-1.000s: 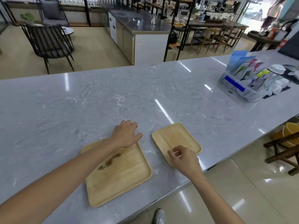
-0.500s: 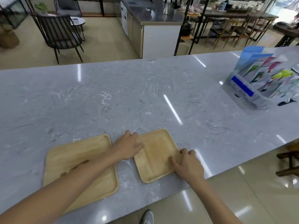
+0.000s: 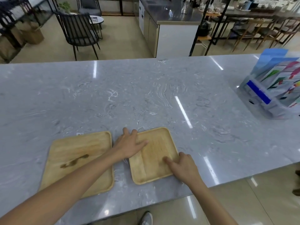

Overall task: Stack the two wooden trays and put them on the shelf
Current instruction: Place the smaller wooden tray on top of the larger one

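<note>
Two wooden trays lie flat on the grey marble counter (image 3: pixel 146 95), side by side near its front edge. The larger tray (image 3: pixel 78 153) is on the left and has a dark stain; my left forearm crosses over it. The smaller tray (image 3: pixel 155 153) is on the right. My left hand (image 3: pixel 128 145) grips the small tray's left rim, thumb lying inside it, fingers over the far left corner. My right hand (image 3: pixel 183 168) holds the right front rim, thumb pressed on the inner surface.
A clear plastic organizer with colourful leaflets (image 3: pixel 272 88) stands at the counter's right end. Beyond the counter are a black chair (image 3: pixel 79 33), a steel cabinet (image 3: pixel 170 28) and black-framed shelving (image 3: pixel 209 25). My shoe (image 3: pixel 146 218) shows on the floor below.
My left hand left the large tray and moved right onto the small tray's left rim. My right hand shifted along the small tray's right edge. The view panned, so both trays appear more centred.
</note>
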The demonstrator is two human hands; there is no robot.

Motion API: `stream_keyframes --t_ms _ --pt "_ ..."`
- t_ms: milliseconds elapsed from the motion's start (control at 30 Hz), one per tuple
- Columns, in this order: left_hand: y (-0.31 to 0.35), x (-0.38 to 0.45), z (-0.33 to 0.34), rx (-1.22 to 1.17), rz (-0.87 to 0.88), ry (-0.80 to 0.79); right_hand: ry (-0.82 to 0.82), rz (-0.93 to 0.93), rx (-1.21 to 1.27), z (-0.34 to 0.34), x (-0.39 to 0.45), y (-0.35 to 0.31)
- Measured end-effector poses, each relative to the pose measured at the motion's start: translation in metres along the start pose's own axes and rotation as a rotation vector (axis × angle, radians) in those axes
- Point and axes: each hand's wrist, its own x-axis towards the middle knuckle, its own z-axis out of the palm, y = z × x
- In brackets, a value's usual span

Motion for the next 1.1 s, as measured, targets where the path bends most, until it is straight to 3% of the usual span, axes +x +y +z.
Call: stream_keyframes --t_ms 200,567,1100 --pt "-0.011 -0.007 -0.014 0.038 -0.016 0.069 -0.069 -0.08 0.006 0.007 -0.006 -0.013" --pt "-0.059 -0.028 -0.038 0.036 -0.02 0.167 -0.041 -0.168 -0.001 0.034 -0.023 -0.057" --pt "-0.164 -0.052 -0.075 0.04 -0.074 0.149 -0.044 -0.201 0.007 0.107 -0.056 -0.137"
